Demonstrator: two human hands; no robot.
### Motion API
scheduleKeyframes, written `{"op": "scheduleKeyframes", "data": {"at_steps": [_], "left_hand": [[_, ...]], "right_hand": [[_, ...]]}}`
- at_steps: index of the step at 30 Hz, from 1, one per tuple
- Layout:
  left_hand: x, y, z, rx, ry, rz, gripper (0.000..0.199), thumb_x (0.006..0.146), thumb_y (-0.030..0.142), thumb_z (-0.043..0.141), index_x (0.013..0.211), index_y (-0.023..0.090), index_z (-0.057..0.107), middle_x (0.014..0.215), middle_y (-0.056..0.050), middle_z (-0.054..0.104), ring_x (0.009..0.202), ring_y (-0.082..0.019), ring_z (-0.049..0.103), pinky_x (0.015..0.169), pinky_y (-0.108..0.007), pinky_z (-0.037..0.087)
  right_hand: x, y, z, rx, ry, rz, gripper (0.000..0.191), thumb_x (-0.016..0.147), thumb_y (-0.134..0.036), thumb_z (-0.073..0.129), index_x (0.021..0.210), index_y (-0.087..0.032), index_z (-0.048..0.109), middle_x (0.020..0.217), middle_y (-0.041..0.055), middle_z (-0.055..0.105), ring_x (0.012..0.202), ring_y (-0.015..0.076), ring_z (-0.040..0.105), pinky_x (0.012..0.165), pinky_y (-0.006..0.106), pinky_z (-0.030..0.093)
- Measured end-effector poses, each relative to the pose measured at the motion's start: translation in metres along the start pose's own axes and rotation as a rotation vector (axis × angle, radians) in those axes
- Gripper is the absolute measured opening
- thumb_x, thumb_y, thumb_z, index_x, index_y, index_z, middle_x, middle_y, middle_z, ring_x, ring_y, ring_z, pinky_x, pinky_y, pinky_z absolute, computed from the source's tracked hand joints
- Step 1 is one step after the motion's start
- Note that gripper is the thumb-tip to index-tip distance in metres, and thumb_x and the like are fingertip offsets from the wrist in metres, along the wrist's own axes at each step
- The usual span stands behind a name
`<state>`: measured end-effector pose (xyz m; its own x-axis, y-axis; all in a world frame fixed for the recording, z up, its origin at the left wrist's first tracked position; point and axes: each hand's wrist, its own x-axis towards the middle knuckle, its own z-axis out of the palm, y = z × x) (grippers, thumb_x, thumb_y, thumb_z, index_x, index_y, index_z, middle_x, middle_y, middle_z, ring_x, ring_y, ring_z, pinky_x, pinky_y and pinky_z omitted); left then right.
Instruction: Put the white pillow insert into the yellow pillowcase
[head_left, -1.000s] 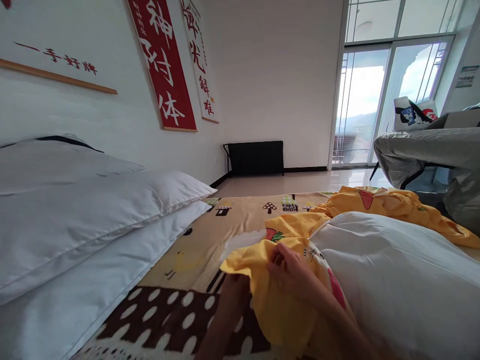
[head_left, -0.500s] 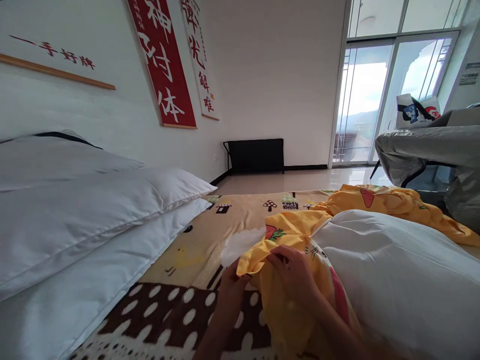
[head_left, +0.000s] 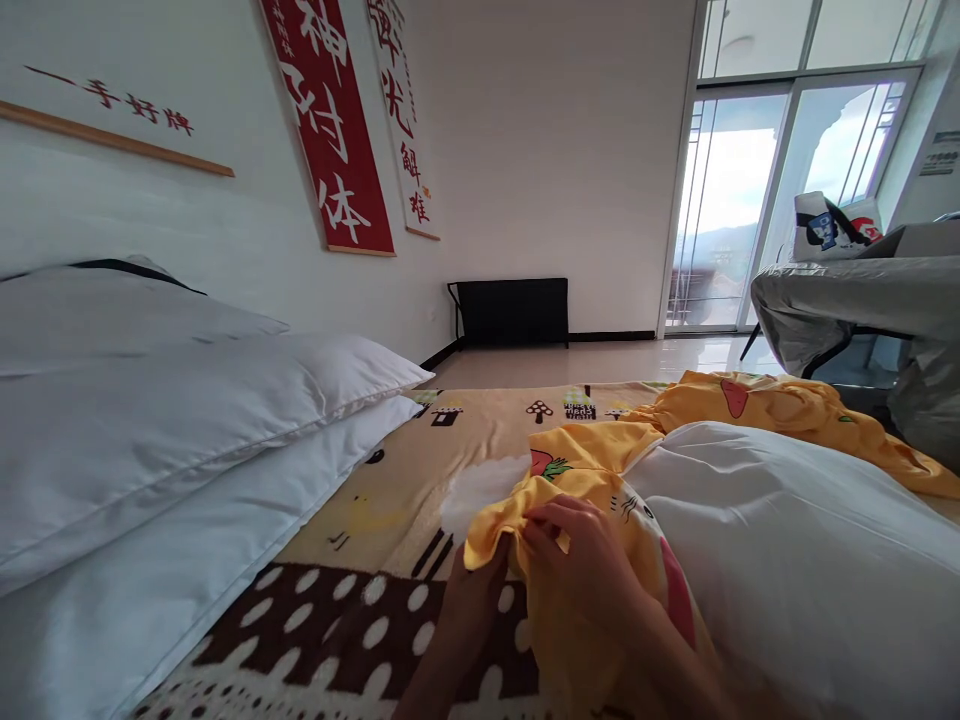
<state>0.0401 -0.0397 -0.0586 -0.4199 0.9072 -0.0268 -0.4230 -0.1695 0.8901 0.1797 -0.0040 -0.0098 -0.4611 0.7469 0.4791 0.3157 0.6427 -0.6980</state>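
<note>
A yellow printed cloth cover [head_left: 592, 450] lies bunched over the near left end of a white pillow [head_left: 795, 530]. My left hand [head_left: 476, 590] pinches the cover's gathered edge from below, its fingertips partly hidden by the folds. Close beside it on the right, my right hand [head_left: 581, 545] grips the same yellow cloth between thumb and fingers. The white pillow extends to the right from the cover. Behind it lies a second crumpled yellow cloth [head_left: 780, 405] with a strawberry print.
White pillows [head_left: 187, 430] are stacked at the left on a patterned blanket [head_left: 420, 470]. A black folded panel [head_left: 512, 312] leans by the far wall. At the right stands a table with a silver cover [head_left: 847, 290], a bag [head_left: 825, 228] on top.
The gathered edge of the yellow cover has shifted slightly left and down, and my left hand has moved slightly right under the folds. My right hand has moved a little left along the cloth.
</note>
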Motion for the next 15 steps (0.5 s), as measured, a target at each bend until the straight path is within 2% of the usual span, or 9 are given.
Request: {"op": "scheduleKeyframes", "data": {"at_steps": [2,6,9,11,13,14,15], "left_hand": [[0.000,-0.002,-0.001,0.033,-0.040,0.043,0.056,0.049,0.049,0.083,0.089,0.014,0.065,0.080,-0.005,0.069,0.079,-0.021,0.064,0.072,-0.029,0.050],[0.003,-0.002,-0.003,0.214,-0.106,0.215,0.043,0.068,0.046,0.072,0.095,0.014,0.062,0.093,-0.008,0.068,0.089,-0.022,0.062,0.081,-0.032,0.049],[0.008,0.000,-0.004,0.381,-0.052,0.265,0.031,0.072,0.037,0.067,0.093,0.015,0.059,0.091,-0.005,0.066,0.084,-0.019,0.060,0.075,-0.029,0.048],[0.010,0.000,-0.005,0.485,0.074,0.302,0.030,0.068,0.036,0.068,0.086,0.016,0.055,0.080,-0.001,0.061,0.074,-0.017,0.058,0.065,-0.027,0.047],[0.006,0.001,-0.006,0.626,0.269,0.495,0.028,0.068,0.038,0.067,0.076,0.018,0.048,0.067,0.003,0.050,0.062,-0.013,0.050,0.058,-0.025,0.042],[0.002,0.001,-0.005,0.720,0.323,0.653,0.027,0.073,0.038,0.064,0.071,0.019,0.045,0.064,0.004,0.046,0.060,-0.012,0.047,0.057,-0.024,0.041],[-0.004,0.002,-0.004,0.822,0.323,0.825,0.024,0.078,0.036,0.060,0.071,0.019,0.045,0.065,0.003,0.045,0.061,-0.012,0.046,0.059,-0.024,0.041]], "right_hand": [[0.001,0.001,0.002,0.043,-0.014,-0.009,0.016,0.085,-0.021,0.057,0.084,-0.021,0.072,0.085,0.0035,0.069,0.078,0.0163,0.059,0.075,0.029,0.041],[0.002,0.008,0.018,0.265,-0.010,0.065,0.014,0.079,-0.017,0.058,0.081,-0.019,0.072,0.079,0.0020,0.069,0.072,0.0143,0.059,0.067,0.024,0.043],[0.002,0.019,0.040,0.457,0.054,0.176,0.010,0.075,-0.022,0.060,0.076,-0.017,0.069,0.072,0.0018,0.067,0.068,0.0146,0.058,0.062,0.023,0.043],[0.003,0.026,0.052,0.567,0.105,0.206,0.015,0.075,-0.029,0.060,0.074,-0.015,0.066,0.070,0.0022,0.066,0.066,0.0146,0.056,0.060,0.023,0.042],[0.006,0.033,0.057,0.622,0.155,0.190,0.019,0.075,-0.033,0.060,0.073,-0.015,0.065,0.068,0.0020,0.064,0.064,0.0137,0.053,0.059,0.023,0.041],[0.007,0.036,0.057,0.629,0.184,0.177,0.021,0.075,-0.034,0.059,0.072,-0.014,0.064,0.067,0.0017,0.062,0.064,0.0133,0.051,0.058,0.023,0.040],[0.009,0.038,0.055,0.631,0.210,0.172,0.021,0.075,-0.035,0.059,0.071,-0.014,0.063,0.066,0.0015,0.061,0.064,0.0130,0.050,0.058,0.023,0.040]]}}
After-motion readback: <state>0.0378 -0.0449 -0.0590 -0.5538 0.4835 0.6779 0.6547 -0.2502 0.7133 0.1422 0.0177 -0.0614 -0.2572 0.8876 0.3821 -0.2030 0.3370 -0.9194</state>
